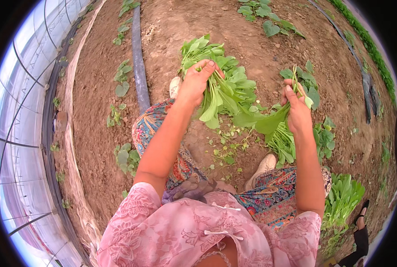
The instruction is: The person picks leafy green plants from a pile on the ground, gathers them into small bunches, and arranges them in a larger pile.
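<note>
My left hand [198, 80] grips a bunch of leafy greens [221, 96] by the stems, over a heap of the same greens [233, 68] in front of me. To the right, my right hand [294, 100] is closed on a few leafy green stems [296, 80], whose broad leaves [273, 121] stretch left towards the bunch. Below that hand, another pile of greens [282, 142] lies on the soil beside my right shoe [265, 167]. Small loose leaves [230, 143] are scattered on the ground between my feet.
Young vine plants [126, 157] grow in rows on both sides. A dark irrigation hose [139, 56] runs ahead at the left, near plastic greenhouse sheeting [21, 110]. More greens [342, 197] lie at lower right, close to another person's leg [360, 233]. A second dark hose [352, 53] lies far right.
</note>
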{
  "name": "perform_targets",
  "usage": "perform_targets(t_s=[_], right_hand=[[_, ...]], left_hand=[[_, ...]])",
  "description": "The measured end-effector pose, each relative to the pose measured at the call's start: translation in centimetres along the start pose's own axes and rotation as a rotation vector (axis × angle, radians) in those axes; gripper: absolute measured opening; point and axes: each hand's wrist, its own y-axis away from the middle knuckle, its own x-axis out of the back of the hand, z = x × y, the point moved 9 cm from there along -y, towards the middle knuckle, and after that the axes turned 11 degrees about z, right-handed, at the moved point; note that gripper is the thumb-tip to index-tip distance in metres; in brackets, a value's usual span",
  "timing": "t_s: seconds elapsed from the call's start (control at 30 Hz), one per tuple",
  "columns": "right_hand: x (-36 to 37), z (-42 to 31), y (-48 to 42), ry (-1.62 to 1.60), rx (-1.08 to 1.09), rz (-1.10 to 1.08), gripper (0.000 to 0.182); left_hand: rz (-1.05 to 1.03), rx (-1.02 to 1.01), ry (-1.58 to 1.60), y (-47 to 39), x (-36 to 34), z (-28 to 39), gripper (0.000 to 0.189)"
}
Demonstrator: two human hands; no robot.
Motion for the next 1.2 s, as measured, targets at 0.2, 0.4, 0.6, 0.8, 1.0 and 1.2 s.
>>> perform_targets(t_s=[0.2, 0.4, 0.6, 0.8, 1.0, 1.2], right_hand=[[2.6, -0.1, -1.6, -0.403, -0.038, 0.226, 0.02], [5.2, 0.2, -2.3, -0.703, -0.114, 0.418, 0.016], [-1.1, 0.4, -0.1, -0.353, 0.032, -0.09, 0.043], [-6.0, 0.6, 3.4, -0.193, -0.07, -0.328, 0.059], [-7.6, 0.5, 4.7, 0.001, 0.007, -0.464, 0.064], [-7.3, 1.1, 4.4, -0.168, -0.062, -0.39, 0.049]], left_hand=[[0.405, -0.096, 0.311, -0.7, 4.9, 2.5, 0.018], [0.601, -0.311, 0.432, -0.5, 8.8, 5.4, 0.023], [0.241, -0.192, -0.045, 1.0, 2.0, 4.3, 0.013], [-0.1, -0.188, -0.499, 3.1, -4.0, 0.7, 0.014], [-0.248, -0.243, -0.599, 4.2, -6.3, -0.8, 0.016], [-0.159, -0.122, -0.463, 3.9, -5.4, -1.1, 0.01]])
